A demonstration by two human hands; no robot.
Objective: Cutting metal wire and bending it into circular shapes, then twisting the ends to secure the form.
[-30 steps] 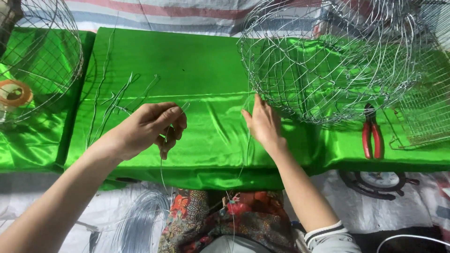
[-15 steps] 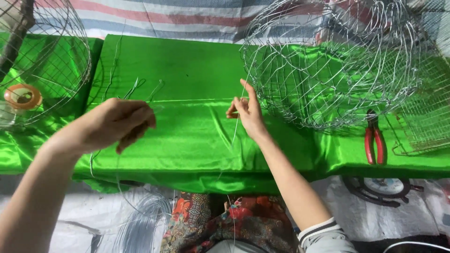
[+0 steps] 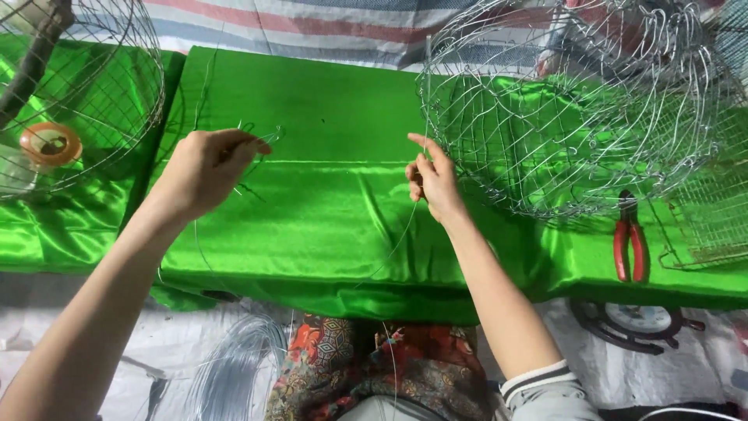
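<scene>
Running thin wire (image 3: 401,234), seemingly pinched, below right hand (image 3: 431,181).

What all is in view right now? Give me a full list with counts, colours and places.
wire basket: one, silver, rounded, top right on the cloth
green cloth: one, shiny, covering the work surface
thin wire: one strand, silver, between the hands
pliers: one, red handles, right of the basket
flat wire grid: one, silver, far right
wire cage: one, silver, top left
tape roll: one, orange-brown, inside that cage
wire coil: one, silver, floor lower left
left hand: pinching wire
right hand: pinching wire beside the basket
</scene>
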